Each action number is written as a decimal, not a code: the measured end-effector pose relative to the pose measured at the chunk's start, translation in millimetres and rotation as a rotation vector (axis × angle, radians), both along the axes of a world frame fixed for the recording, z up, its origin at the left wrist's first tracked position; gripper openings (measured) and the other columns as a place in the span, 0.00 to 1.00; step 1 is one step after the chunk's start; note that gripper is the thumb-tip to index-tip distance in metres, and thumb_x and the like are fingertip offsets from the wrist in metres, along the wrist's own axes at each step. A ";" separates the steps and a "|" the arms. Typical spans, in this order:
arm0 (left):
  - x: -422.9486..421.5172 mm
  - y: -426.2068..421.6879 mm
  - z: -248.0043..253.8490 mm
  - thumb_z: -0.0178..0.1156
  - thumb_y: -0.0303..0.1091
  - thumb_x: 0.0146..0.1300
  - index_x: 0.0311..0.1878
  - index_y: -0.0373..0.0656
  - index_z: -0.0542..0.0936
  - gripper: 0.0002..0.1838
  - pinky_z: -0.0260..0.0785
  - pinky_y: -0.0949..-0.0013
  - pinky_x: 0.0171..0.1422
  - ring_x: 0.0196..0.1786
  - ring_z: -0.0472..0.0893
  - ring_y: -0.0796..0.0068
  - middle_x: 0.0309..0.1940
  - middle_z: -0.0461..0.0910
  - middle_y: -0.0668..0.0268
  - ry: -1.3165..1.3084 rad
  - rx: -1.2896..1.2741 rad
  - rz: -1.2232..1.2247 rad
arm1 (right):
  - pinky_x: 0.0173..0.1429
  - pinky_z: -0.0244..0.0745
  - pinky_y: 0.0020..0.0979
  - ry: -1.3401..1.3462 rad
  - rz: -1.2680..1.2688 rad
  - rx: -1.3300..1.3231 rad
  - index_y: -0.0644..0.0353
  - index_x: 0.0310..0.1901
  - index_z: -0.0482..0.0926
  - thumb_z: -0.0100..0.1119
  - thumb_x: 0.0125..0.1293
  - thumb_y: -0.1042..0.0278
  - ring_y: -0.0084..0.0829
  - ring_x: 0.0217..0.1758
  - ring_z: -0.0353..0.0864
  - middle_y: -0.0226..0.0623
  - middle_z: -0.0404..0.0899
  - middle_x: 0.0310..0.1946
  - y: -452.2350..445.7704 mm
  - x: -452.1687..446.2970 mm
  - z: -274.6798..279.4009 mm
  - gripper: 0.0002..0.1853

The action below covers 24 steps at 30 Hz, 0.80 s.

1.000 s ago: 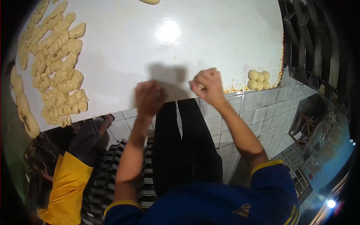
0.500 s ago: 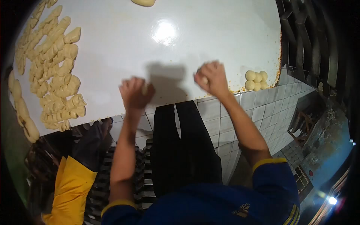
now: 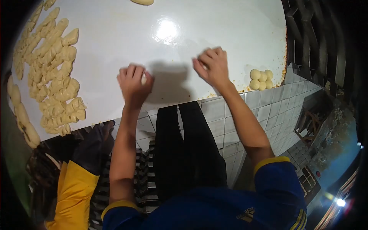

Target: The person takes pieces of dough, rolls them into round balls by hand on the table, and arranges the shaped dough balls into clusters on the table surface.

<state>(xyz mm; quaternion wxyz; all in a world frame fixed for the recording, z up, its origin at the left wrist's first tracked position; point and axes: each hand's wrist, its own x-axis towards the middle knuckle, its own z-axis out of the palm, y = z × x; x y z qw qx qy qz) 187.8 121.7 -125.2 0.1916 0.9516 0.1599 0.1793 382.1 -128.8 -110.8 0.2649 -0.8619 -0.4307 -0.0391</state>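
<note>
My left hand (image 3: 134,82) is cupped on the white table (image 3: 172,23) near its front edge, fingers curled round a small piece of pale dough (image 3: 144,79) that shows beside the thumb. To the right, my right hand (image 3: 214,67) is curled too, close above the table surface; a little of something pale shows between thumb and fingers, too small to name surely. Several smooth dough balls (image 3: 262,79) sit together at the front right corner. Many cut dough pieces (image 3: 57,84) lie heaped in rows on the left.
Long dough rolls (image 3: 22,111) lie along the table's far left edge. Another dough piece (image 3: 143,1) is at the top. Below left is another person in yellow clothing (image 3: 76,191), beside dark stacked racks (image 3: 145,184). Dark metal slats (image 3: 322,46) stand at the right.
Both hands have moved up the table, farther from its front edge, and the left hand has also shifted left. Their fingers stay curled. The view has shifted slightly.
</note>
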 end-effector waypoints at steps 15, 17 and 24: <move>38.1 -13.7 10.6 0.73 0.33 0.62 0.46 0.49 0.84 0.10 0.71 0.45 0.62 0.53 0.81 0.50 0.45 0.83 0.64 0.096 -0.084 0.035 | 0.52 0.70 0.46 0.073 -0.042 0.096 0.48 0.29 0.81 0.82 0.68 0.63 0.41 0.45 0.78 0.26 0.80 0.33 38.9 -7.3 -3.8 0.15; 40.7 -54.2 14.5 0.73 0.33 0.63 0.45 0.49 0.84 0.09 0.71 0.45 0.61 0.52 0.80 0.50 0.45 0.83 0.64 0.026 -0.176 -0.006 | 0.53 0.72 0.46 0.218 -0.015 0.032 0.48 0.31 0.82 0.84 0.66 0.61 0.42 0.47 0.80 0.27 0.81 0.34 49.9 -35.5 6.1 0.15; -46.9 -24.6 -11.1 0.72 0.32 0.63 0.42 0.50 0.82 0.08 0.70 0.46 0.58 0.52 0.79 0.51 0.44 0.82 0.65 0.136 -0.023 0.055 | 0.53 0.71 0.45 0.147 0.068 -0.058 0.47 0.32 0.84 0.85 0.63 0.64 0.41 0.46 0.80 0.25 0.82 0.36 -42.2 -22.7 -3.9 0.13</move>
